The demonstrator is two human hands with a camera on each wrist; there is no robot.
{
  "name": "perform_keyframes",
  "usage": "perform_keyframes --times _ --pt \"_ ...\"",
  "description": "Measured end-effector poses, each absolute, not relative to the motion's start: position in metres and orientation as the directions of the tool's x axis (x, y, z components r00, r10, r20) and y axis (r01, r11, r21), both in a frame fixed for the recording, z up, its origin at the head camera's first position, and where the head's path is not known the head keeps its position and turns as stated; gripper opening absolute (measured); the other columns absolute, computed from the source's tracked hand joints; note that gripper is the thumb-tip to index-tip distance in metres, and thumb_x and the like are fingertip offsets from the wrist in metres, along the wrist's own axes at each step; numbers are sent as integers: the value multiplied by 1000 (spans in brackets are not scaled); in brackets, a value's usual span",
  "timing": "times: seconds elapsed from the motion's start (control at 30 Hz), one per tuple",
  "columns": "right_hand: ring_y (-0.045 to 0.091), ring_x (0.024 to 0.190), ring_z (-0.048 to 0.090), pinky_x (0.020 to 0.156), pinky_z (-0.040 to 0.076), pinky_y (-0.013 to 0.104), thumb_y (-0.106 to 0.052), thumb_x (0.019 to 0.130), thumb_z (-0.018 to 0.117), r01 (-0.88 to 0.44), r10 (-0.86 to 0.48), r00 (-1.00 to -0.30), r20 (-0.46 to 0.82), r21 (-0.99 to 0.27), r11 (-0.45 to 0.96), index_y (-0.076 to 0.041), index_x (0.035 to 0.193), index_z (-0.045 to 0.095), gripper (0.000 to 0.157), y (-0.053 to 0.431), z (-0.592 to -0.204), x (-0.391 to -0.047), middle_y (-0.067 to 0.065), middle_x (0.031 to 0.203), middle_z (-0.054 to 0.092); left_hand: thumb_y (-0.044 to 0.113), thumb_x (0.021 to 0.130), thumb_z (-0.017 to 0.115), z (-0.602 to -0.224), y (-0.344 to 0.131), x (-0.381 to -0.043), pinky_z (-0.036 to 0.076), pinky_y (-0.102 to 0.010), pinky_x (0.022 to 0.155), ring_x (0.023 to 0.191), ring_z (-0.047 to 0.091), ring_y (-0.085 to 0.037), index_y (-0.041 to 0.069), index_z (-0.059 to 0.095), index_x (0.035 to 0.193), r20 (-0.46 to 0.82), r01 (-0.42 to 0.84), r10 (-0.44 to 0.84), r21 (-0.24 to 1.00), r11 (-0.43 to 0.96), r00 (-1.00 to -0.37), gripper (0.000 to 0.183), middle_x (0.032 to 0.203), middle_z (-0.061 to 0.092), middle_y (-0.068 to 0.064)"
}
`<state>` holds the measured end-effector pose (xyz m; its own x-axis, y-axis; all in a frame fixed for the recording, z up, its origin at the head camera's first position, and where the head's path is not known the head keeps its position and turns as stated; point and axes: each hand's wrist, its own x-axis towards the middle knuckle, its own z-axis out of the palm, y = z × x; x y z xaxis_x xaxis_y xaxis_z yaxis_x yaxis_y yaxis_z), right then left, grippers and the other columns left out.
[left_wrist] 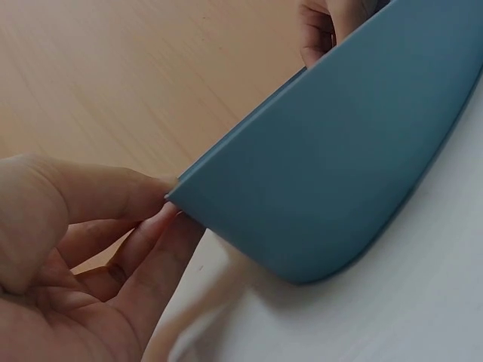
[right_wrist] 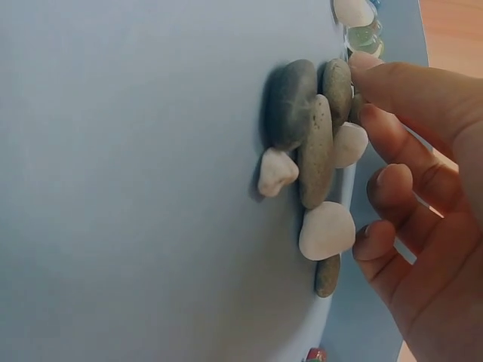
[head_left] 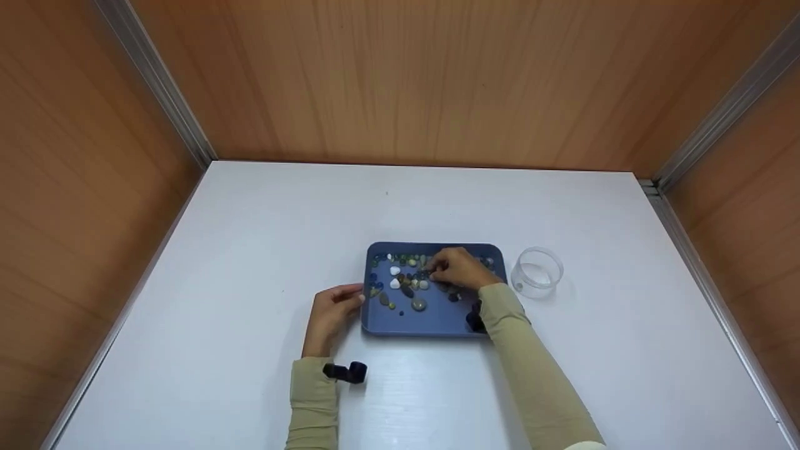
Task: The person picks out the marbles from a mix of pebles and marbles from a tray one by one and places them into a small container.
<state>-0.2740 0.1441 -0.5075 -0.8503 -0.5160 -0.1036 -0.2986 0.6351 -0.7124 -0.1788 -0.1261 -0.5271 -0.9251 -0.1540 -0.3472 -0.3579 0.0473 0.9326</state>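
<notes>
A blue tray (head_left: 437, 322) holds pebbles and glass beads. My left hand (head_left: 330, 315) grips its left edge, thumb on the rim and fingers beneath, as the left wrist view shows at the tray's corner (left_wrist: 302, 173). My right hand (head_left: 461, 269) is over the far middle of the tray, fingers bent. Up close, my right hand (right_wrist: 423, 166) has thumb and forefinger on a small grey pebble (right_wrist: 357, 109), partly hidden by the fingertips. Beside it lie a dark grey stone (right_wrist: 293, 105), a long speckled stone (right_wrist: 317, 154) and a rounded white stone (right_wrist: 327, 231).
A clear round container (head_left: 537, 273) stands on the white table (head_left: 219, 281) just right of the tray, with a small thing visible at its lower left. Wood-grain panels (head_left: 406, 81) wall the table at the back and both sides.
</notes>
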Motion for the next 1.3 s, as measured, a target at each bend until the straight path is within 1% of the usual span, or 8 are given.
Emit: perform_keyframes --times 0.27,0.37,0.5,0.63,0.87,0.97,1.13,1.3 --pt "11 70 59 64 50 26 -10 86 70 -284 -498 -860 -111 -706 648 -4 103 72 18 151 -500 -272 11 95 70 4 85 68 -528 -125 -179 54 -31 87 100 63 -19 3 70 112 -354 -361 -138 932 28 -925 27 113 68 -14" --pt "16 74 60 66 50 30 -10 88 68 -294 -505 -857 -107 -702 648 -3 106 71 19 154 -495 -271 11 97 69 3 84 68 -527 -125 -179 54 -31 86 100 63 -19 3 70 111 -349 -357 -144 934 28 -926 27 112 68 -14" --pt "20 83 61 73 50 36 -13 89 67 -328 -518 -851 -83 -687 648 -4 107 70 20 158 -490 -269 10 99 68 3 84 68 -529 -124 -179 54 -31 85 100 63 -19 2 70 111 -345 -353 -149 935 33 -927 27 111 68 -14" --pt "19 85 61 75 50 37 -13 90 66 -353 -526 -849 -55 -681 642 -5 106 71 18 164 -485 -268 10 99 68 4 84 68 -530 -124 -178 54 -32 87 102 63 -20 2 70 112 -353 -361 -146 932 37 -924 28 113 68 -14" --pt "22 89 63 77 52 38 -10 90 65 -378 -531 -847 -17 -684 624 -3 106 70 18 173 -474 -267 10 100 69 4 84 68 -528 -124 -179 54 -30 84 99 63 -19 3 71 111 -361 -370 -151 929 28 -920 27 112 69 -13" --pt "21 88 63 75 52 36 -10 90 65 -378 -524 -852 -7 -683 624 -3 108 70 19 177 -467 -265 9 101 70 4 84 68 -528 -125 -179 54 -30 84 99 63 -19 2 70 111 -355 -363 -150 931 30 -923 27 112 68 -14" --pt "18 82 63 70 52 33 -12 91 66 -380 -513 -858 6 -679 628 -3 109 70 21 185 -458 -262 9 98 70 5 85 68 -528 -127 -180 53 -31 88 104 62 -20 3 70 112 -361 -369 -146 929 32 -921 28 115 67 -14" --pt "18 82 63 74 52 34 -11 89 67 -377 -484 -875 26 -662 647 -2 108 70 21 194 -449 -259 9 98 70 5 84 68 -528 -127 -181 54 -29 85 101 62 -19 2 70 112 -348 -355 -148 934 28 -926 28 114 67 -15"
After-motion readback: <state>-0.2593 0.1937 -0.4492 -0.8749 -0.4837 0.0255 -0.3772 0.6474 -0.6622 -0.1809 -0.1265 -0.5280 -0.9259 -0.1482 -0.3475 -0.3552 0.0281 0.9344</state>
